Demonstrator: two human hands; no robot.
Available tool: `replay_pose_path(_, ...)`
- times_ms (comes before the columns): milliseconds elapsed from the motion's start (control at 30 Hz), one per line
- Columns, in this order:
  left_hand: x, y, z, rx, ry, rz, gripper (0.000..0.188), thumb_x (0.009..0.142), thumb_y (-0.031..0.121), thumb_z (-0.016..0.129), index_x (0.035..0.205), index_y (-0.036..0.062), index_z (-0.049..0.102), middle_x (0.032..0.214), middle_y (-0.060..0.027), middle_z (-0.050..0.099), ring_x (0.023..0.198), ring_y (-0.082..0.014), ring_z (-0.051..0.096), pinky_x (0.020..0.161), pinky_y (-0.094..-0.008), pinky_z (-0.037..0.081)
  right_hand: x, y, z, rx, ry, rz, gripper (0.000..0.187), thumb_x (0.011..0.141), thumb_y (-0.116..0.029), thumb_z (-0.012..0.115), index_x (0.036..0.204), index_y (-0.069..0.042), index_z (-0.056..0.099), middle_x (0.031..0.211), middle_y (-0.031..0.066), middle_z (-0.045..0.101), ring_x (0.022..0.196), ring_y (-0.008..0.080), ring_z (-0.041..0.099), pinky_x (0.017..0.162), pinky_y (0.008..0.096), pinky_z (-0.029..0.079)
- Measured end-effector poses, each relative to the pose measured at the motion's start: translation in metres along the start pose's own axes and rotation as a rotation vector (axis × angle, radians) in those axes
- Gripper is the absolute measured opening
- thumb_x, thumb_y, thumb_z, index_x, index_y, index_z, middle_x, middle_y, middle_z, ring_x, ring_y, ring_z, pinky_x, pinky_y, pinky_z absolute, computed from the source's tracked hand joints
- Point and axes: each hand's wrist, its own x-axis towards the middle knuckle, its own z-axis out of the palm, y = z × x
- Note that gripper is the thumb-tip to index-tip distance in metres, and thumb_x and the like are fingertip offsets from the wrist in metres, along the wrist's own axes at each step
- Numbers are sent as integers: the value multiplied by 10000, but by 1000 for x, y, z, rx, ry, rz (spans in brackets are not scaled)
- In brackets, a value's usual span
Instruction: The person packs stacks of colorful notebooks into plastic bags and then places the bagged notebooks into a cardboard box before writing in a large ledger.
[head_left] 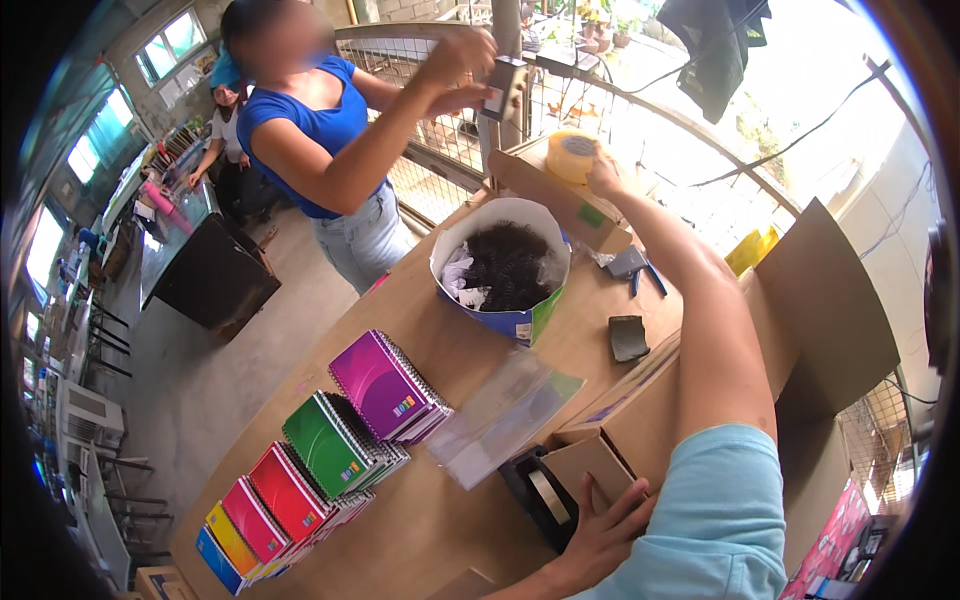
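Observation:
My right hand (606,174) reaches to the far side of the table and grips a wide yellow roll of tape (571,152) by its edge. The roll is at a long cardboard carton (556,205). Near me, my left hand (603,525) lies with fingers spread against the flap of a cardboard box (590,466). Right beside that hand is a black tape dispenser (530,490). My right upper arm and sleeve cover part of the box.
Stacked spiral notebooks (340,440) in several colours line the table's left side. A tub of black coils (505,325) stands mid-table, near clear plastic sleeves (490,425), blue-handled pliers (648,280) and a dark block (628,338). Across the table a person in blue (300,140) handles a small box.

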Motion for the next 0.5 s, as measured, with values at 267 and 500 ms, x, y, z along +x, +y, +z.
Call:
replay_pose_path(267,-5,11,-1,89,-279,-10,482,855,57,531,1337,48,538,1531,2,338,1482,-163,194,1089,-740,22,-23,56,-3,322,-338,754,1140,905,-519,580,1427,-203,-383,1357,359,439,1008,460,641,756,587,578)
replay_pose_path(500,-3,2,0,91,-247,-16,513,870,81,529,1379,44,480,1522,-23,337,1475,-181,210,1081,-742,34,1,59,38,239,-422,548,995,941,-596,421,1487,-87,-237,1391,348,401,1140,439,576,941,679,402)
